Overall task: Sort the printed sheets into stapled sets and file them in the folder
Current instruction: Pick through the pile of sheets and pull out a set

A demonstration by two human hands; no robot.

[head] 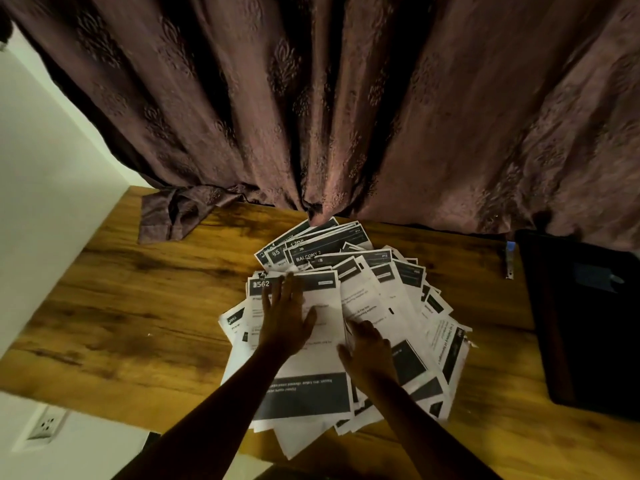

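A loose, fanned-out pile of printed sheets (391, 299) with black header bars covers the middle of the wooden table (138, 306). My left hand (287, 320) lies flat with straight fingers on the top sheet, which reads "562". My right hand (369, 351) rests beside it on the sheets to the right, fingers spread and slightly bent, holding nothing that I can see. A dark folder (585, 327) lies at the table's right end. A small stapler (509, 259) with a blue tip sits just left of the folder.
A brown patterned curtain (346, 116) hangs behind the table, its hem bunched on the far left of the tabletop (173, 216). A white wall (45, 168) stands at the left with a socket (46, 427) low down.
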